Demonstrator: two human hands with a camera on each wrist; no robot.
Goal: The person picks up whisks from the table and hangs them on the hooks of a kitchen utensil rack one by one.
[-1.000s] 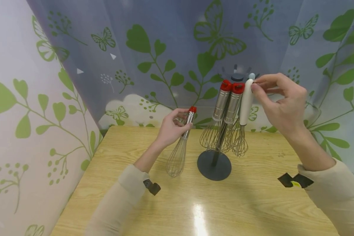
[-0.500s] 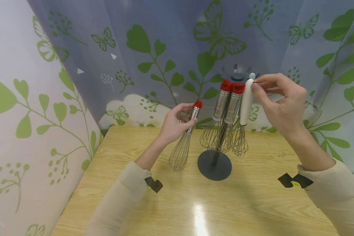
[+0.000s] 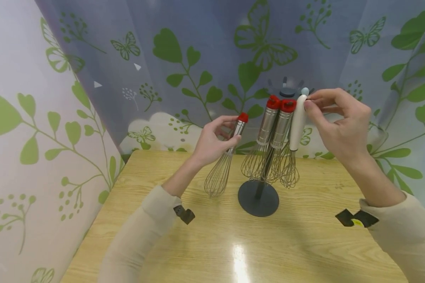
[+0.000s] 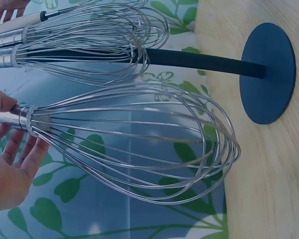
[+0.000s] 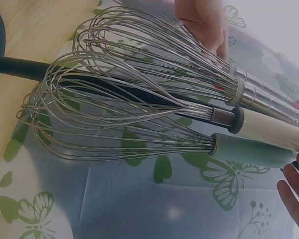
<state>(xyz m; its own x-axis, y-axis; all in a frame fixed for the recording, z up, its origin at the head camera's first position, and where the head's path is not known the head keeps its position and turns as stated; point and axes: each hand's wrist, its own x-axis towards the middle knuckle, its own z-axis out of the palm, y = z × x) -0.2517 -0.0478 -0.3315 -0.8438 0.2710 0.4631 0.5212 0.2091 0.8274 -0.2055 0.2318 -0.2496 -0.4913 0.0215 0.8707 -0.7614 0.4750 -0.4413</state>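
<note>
My left hand (image 3: 216, 141) grips a whisk (image 3: 239, 127) by its metal handle, red cap up, wires hanging down and left above the table. It stays apart from the dark stand (image 3: 248, 202). On the stand hang a red-capped whisk (image 3: 267, 125), a second red-capped whisk (image 3: 281, 129) and a white-handled whisk (image 3: 297, 125). Behind the white handle is a pale green-handled whisk (image 5: 254, 150), plain in the right wrist view; only its rounded tip clearly shows in the head view. With thumb and fingertips, my right hand (image 3: 341, 122) pinches near that handle's end; the exact contact is partly hidden.
The stand's dark top disc (image 3: 287, 92), with upright hooks, rises behind the handles. A light wooden table (image 3: 205, 239) lies underneath. Leaf-and-butterfly printed cloth (image 3: 198, 59) closes off the back and left side, near the table's edges.
My left hand has lifted its whisk up and to the right, nearer the stand. My right hand and the hanging whisks have hardly moved.
</note>
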